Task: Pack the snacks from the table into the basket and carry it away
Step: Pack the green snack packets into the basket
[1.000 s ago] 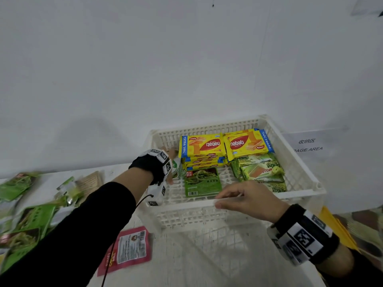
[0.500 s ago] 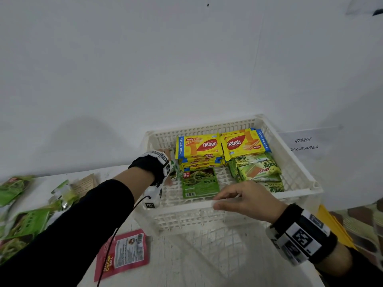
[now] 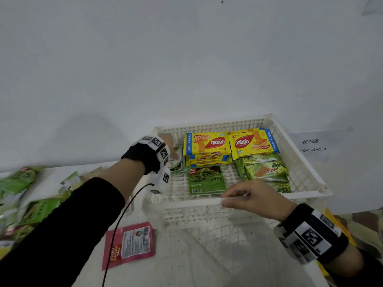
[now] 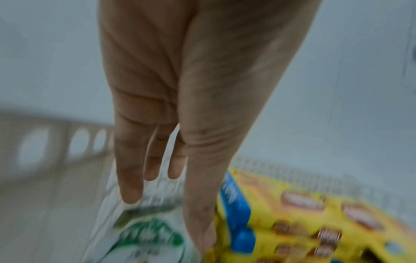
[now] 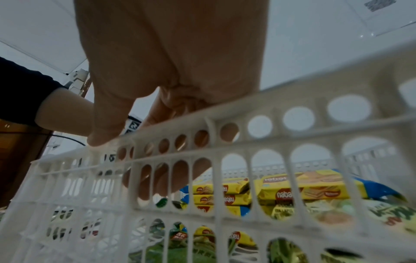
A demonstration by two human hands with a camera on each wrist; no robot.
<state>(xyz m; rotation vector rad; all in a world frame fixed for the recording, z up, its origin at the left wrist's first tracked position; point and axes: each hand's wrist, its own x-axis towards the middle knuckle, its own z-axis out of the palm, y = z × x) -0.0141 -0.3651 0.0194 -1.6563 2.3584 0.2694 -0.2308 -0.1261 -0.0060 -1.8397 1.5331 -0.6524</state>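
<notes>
A white slotted basket (image 3: 182, 204) stands on the table against the wall. Inside lie stacked yellow wafer packs (image 3: 207, 142), a flat green bean packet (image 3: 207, 179) and light green cake packs (image 3: 265, 168). My left hand (image 3: 173, 151) reaches into the far left corner. In the left wrist view its fingers (image 4: 130, 192) are straight and touch a white-and-green packet (image 4: 144, 236) beside the wafer packs (image 4: 292, 222). My right hand (image 3: 236, 195) grips the basket's near rim, thumb outside and fingers (image 5: 146, 185) curled inside the wall (image 5: 292, 151).
A red snack packet (image 3: 130, 245) lies on the table in front of the basket's left end. Several green packets (image 3: 37, 208) are spread at the far left. A paper sign (image 3: 313, 146) hangs on the wall to the right. A black cable trails from my left wrist.
My left hand has moved slightly deeper toward the basket's far left corner with the white-and-green packet under it. My right hand stays on the near rim.
</notes>
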